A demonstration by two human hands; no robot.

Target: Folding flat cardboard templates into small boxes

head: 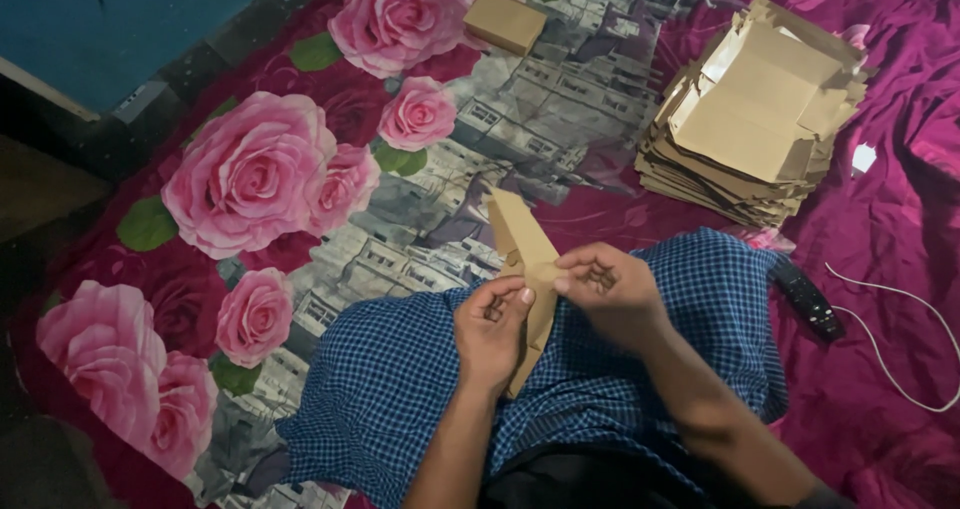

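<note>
Left hand point(492, 331) and right hand point(608, 291): both pinching one flat brown cardboard box blank point(527, 269) over the lap, mid-fold. Next, by my judgement: creasing flaps square. Stack of flat brown blanks point(750, 119): well apart, right.

A magenta bedsheet point(890, 299) printed with pink roses and grey buildings meets a blue wall point(110, 19) in dim light.

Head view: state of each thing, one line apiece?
Cardboard blank: partly folded, held over the lap.
Left hand: grip shut on the blank.
Right hand: grip pinching the blank's edge.
Cardboard stack: flat, unfolded, piled.
Small box: folded, closed, lying apart.
Remote: lying flat.
</note>
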